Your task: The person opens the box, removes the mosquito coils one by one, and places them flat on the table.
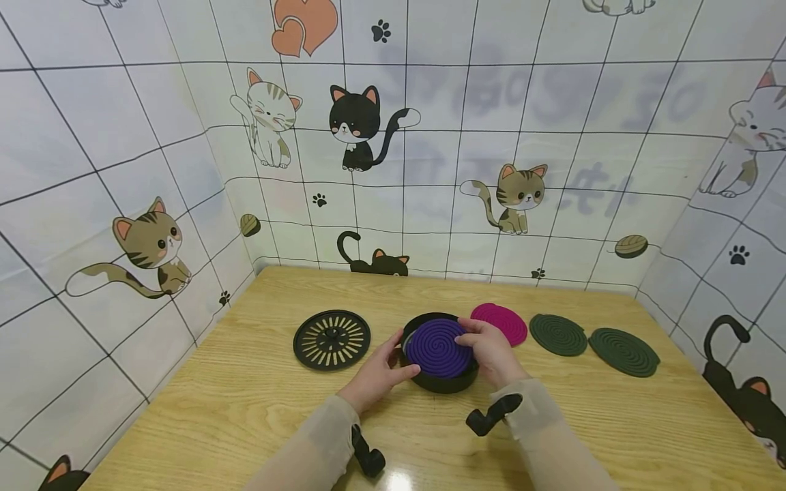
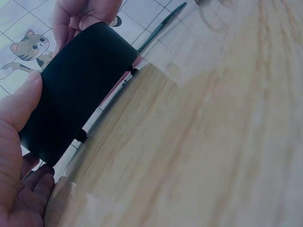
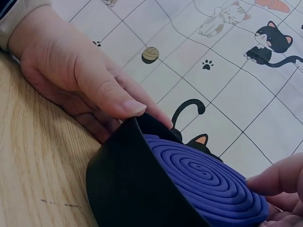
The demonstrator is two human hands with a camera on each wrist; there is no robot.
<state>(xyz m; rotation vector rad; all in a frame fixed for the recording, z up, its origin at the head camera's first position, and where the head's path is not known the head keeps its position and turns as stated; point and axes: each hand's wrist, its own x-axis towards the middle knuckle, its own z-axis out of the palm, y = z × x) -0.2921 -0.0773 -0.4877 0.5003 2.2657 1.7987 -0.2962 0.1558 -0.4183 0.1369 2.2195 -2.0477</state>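
Observation:
A round black mosquito coil case [image 1: 443,386] stands on the table, its rim facing up. A purple mosquito coil [image 1: 439,348] lies tilted over its opening, partly inside in the right wrist view [image 3: 203,175]. My left hand [image 1: 382,374] grips the case at its left side; in the left wrist view its thumb presses the outer wall [image 2: 80,85]. With thumb and fingers, my right hand [image 1: 491,351] pinches the coil's right edge. The fingertips beneath the coil are partly hidden.
A black slotted lid [image 1: 331,341] with a central knob lies left of the case. To the right lie a pink coil [image 1: 500,324], partly behind my right hand, and two dark green coils, one nearer [image 1: 557,335] and one farther right [image 1: 624,352]. Cat-print walls surround the table.

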